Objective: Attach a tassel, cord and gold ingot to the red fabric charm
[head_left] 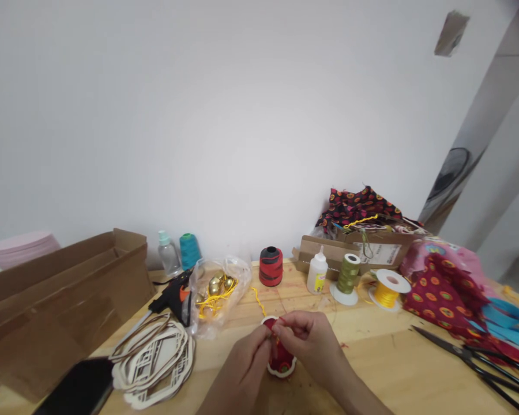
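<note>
Low in the middle of the head view is a small red fabric ornament [282,363] with a white scalloped rim. My left hand [251,353] is closed at its left side, fingertips pinched together over the fabric. From the right, my right hand [313,341] reaches over its upper part, thumb and forefinger pinched together. A bit of red thread shows at those fingertips, which nearly meet the left ones. Part of the ornament is hidden under my fingers. A twisted yellow cord [258,301] runs up from its top edge onto the table.
Left are a cardboard box [69,300], stacked wooden frames [153,363], a glue gun [173,297] and a bag of gold bells [218,288]. A red thread spool [270,268], glue bottle [317,274], green spool [348,276] and yellow cord spool [388,291] stand behind. Scissors [467,354] lie right.
</note>
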`<state>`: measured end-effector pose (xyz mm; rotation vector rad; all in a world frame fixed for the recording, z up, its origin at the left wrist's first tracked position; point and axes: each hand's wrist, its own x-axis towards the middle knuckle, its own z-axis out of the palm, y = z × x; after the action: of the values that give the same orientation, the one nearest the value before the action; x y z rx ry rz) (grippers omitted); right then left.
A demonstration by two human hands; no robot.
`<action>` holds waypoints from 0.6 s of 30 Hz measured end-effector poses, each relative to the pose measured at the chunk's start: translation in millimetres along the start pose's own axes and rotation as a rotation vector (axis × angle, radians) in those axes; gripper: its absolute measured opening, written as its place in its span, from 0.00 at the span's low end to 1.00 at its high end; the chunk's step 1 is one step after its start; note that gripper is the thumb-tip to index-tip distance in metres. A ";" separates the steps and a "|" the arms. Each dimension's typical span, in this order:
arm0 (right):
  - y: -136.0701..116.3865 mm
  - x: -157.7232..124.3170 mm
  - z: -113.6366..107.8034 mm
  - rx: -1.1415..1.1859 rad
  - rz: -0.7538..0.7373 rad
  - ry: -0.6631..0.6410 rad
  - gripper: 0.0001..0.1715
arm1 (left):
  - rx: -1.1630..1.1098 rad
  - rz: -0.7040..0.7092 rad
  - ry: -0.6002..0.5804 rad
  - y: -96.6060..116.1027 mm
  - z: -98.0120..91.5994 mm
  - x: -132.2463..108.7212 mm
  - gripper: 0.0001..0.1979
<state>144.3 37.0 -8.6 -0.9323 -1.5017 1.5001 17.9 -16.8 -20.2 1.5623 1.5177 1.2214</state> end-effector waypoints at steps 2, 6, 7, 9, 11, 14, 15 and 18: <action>-1.4 -0.2 0.4 -0.006 -0.010 -0.023 0.16 | -0.104 -0.080 0.076 -1.0 0.0 -1.2 0.12; -3.3 -1.1 0.9 -0.017 -0.027 -0.042 0.15 | -0.229 -0.213 -0.018 8.5 -1.0 3.6 0.13; -3.1 -1.3 0.8 -0.024 -0.032 -0.040 0.15 | -0.266 -0.215 -0.058 11.5 -0.8 5.4 0.14; -2.5 -1.1 -0.4 -0.036 -0.040 -0.034 0.15 | -0.355 -0.200 -0.141 14.9 0.5 8.4 0.16; -2.3 0.2 -3.1 -0.058 -0.055 -0.002 0.15 | -0.414 -0.177 -0.205 14.7 2.3 9.7 0.17; -3.9 3.9 -10.2 -0.099 -0.079 0.105 0.16 | -0.389 -0.137 -0.251 12.2 3.2 9.7 0.16; -4.7 5.4 -13.1 -0.098 -0.079 0.148 0.17 | -0.358 -0.117 -0.256 11.7 2.8 9.6 0.16; -5.3 9.0 -21.5 -0.044 -0.069 0.308 0.17 | -0.279 -0.073 -0.230 10.5 0.6 10.5 0.17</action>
<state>160.4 53.8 -3.4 -1.0723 -1.3326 1.2157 21.5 -7.9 -8.9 1.3965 1.1920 1.1155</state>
